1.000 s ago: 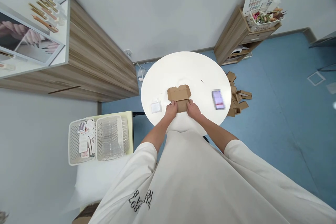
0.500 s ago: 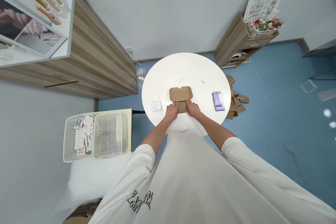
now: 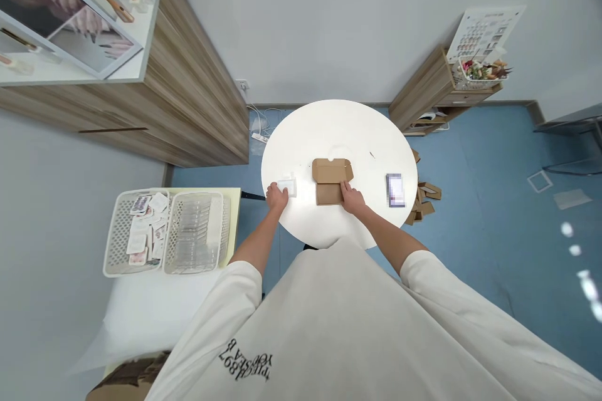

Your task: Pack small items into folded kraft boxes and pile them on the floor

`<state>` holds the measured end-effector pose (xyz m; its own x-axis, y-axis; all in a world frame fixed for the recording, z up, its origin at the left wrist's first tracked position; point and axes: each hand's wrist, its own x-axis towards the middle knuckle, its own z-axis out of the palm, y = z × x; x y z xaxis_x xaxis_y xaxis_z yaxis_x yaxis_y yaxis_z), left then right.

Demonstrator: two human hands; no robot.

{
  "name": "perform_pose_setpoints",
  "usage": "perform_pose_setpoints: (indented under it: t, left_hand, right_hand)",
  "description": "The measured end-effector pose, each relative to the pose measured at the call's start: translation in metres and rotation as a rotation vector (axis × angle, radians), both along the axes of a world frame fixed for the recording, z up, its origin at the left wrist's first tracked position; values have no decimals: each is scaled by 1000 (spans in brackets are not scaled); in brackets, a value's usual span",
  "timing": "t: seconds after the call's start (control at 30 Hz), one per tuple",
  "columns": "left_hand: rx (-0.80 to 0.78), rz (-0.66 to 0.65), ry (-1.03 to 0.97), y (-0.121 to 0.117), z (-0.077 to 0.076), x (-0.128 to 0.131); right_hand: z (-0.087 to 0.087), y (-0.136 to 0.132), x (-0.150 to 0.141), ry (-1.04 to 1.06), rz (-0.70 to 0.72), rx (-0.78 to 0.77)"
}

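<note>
An open brown cardboard box [image 3: 329, 194] lies on the white oval table [image 3: 338, 131] in front of me, its lid [image 3: 332, 170] folded back away from me. With its fingers at the right edge, my right hand [image 3: 352, 198] grips the box. My left hand [image 3: 276, 197] is at the table's left side, closed around the near-left end of a small, flat, whitish clear case [image 3: 288, 186]. Part of that case is hidden under the fingers. The inside of the box shows bare brown card.
A purple blurred item [image 3: 396, 190] lies at the table's right. Folded cardboard boxes [image 3: 427, 194] are piled on the floor beyond. Two white baskets [image 3: 169, 232] hold card packets and clear cases at my left. A wooden cabinet [image 3: 197, 88] stands behind them.
My left hand has let go of the cardboard box and moved left onto the whitish case. My right hand stays at the box's right edge. The view has shifted slightly.
</note>
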<state>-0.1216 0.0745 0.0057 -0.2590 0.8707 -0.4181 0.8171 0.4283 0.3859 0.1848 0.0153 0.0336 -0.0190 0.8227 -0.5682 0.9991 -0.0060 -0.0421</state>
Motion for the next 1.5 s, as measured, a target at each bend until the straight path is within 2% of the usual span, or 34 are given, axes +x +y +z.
perform_pose_setpoints:
  t: [0.17,0.4,0.57,0.73,0.87,0.97,1.1,1.2,1.27,1.37,1.5]
  left_hand:
    - [-95,93,-70,13,-7,-3]
    - [-178,153,-93,26,-16,-1]
    - [-220,123,-112,30,-21,-8]
    - [-186,119,-138,20,-17,-11]
    - [-84,114,-142,5,-16,-10]
    - [-4,76,-221,-6,-14,-7]
    - [117,-50,-324,-12,-1,6]
    - [171,-242,-400,-7,16,27]
    - [148,-394,-420,-2,29,45]
    - [73,-564,-367,4,44,73]
    - [1,-733,-180,10,51,108]
  right_hand:
    - [1,2,-4,-40,7,-15]
    - [4,3,-7,-44,-19,-25]
    - [6,2,-8,-56,-12,-20]
    - [4,3,-8,-64,2,-14]
    - [3,2,-8,-66,8,-4]
    - [3,1,-6,-45,0,1]
    - [1,-1,0,5,-13,25]
    - [-4,-2,6,47,-22,59]
    - [-8,-4,10,79,-32,84]
    - [-14,-6,16,137,-54,118]
    - [-20,-11,22,211,-82,171]
